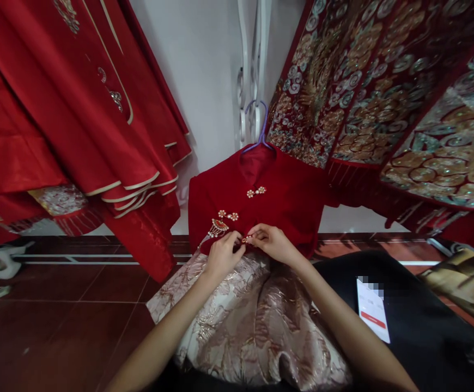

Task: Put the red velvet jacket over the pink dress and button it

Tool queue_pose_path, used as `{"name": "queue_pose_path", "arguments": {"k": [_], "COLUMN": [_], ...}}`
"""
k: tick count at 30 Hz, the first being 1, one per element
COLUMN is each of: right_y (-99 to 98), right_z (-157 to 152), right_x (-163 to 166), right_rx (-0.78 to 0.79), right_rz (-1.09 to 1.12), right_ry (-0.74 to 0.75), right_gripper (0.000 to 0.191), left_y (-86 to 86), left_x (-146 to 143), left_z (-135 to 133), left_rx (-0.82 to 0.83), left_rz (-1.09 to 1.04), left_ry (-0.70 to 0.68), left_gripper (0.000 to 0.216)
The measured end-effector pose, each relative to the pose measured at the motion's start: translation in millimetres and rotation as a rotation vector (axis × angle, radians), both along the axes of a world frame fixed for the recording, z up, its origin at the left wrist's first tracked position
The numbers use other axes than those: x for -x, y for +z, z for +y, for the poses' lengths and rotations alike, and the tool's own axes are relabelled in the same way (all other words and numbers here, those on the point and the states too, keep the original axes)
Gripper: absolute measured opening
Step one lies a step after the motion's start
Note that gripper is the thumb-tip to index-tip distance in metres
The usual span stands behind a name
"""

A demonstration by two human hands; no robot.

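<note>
Meeting at a small beaded clasp [245, 239], the fingertips of both hands come close together near the lower front edge of a red jacket [294, 201]. The right hand [273, 242] has its thumb and forefinger pinched on one end of the clasp; the left hand [225, 253] curls in at the other end, and I cannot tell whether its fingertips grip or only touch. The clasp lies directly between them, its long axis running roughly crosswise from hand to hand, with neither clearly nearer.

Just beyond the left hand's knuckles hangs a fan-shaped ornament [219, 226], under a second clasp [229, 215]; this is the tighter side. Upward there seems more room, over plain red fabric reaching a third clasp [256, 191] below the collar and the purple hanger [262, 130]. Beneath the wrists, which stand apart, patterned cloth [257, 326] spreads below the jacket's lower edge. Beyond the right forearm, a phone [372, 310] rests on a black seat [335, 272], inward from its far edge. Red garments [81, 109] and embroidered garments [363, 98] flank the jacket.
</note>
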State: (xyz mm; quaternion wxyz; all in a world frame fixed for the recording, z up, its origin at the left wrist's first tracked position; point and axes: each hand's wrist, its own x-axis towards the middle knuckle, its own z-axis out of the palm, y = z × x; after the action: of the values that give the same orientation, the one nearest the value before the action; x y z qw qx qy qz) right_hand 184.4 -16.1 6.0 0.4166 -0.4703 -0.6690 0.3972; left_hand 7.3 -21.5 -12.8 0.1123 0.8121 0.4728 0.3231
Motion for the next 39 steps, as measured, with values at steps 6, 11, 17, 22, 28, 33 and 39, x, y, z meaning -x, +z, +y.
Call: {"name": "queue_pose_path", "arguments": {"k": [6, 11, 17, 22, 28, 33, 39], "right_y": [-4.6, -1.4, -0.2, -3.5, -11.8, -14.5, -15.7], "right_z": [2, -1, -1, -1, 0, 1, 0], "right_x": [-2, -1, -4, 1, 8, 7, 10], "right_rx": [-0.058, -0.102, -0.091, -0.145, -0.228, -0.235, -0.242], "right_rz": [-0.124, -0.166, -0.189, -0.208, -0.242, -0.246, -0.249], "right_ry": [-0.081, -0.065, -0.008, -0.054, -0.121, -0.105, -0.111], "right_gripper": [0.010, 0.009, 0.011, 0.009, 0.007, 0.007, 0.007], "left_y": [-0.2, -5.9, -6.6, -4.0, -5.1, -9.0, -8.1], "left_x": [-2, 3, 10, 6, 3, 4, 7], "left_z": [4, 18, 28, 25, 22, 24, 23], "left_rx": [0.076, 0.301, 0.416, 0.442, 0.478, 0.457, 0.448], "left_rz": [-0.101, -0.354, -0.459, -0.489, -0.527, -0.520, -0.460], "left_ry": [-0.025, -0.100, -0.109, -0.067, -0.057, -0.028, -0.017], "left_gripper": [0.011, 0.010, 0.014, 0.012, 0.018, 0.014, 0.015]}}
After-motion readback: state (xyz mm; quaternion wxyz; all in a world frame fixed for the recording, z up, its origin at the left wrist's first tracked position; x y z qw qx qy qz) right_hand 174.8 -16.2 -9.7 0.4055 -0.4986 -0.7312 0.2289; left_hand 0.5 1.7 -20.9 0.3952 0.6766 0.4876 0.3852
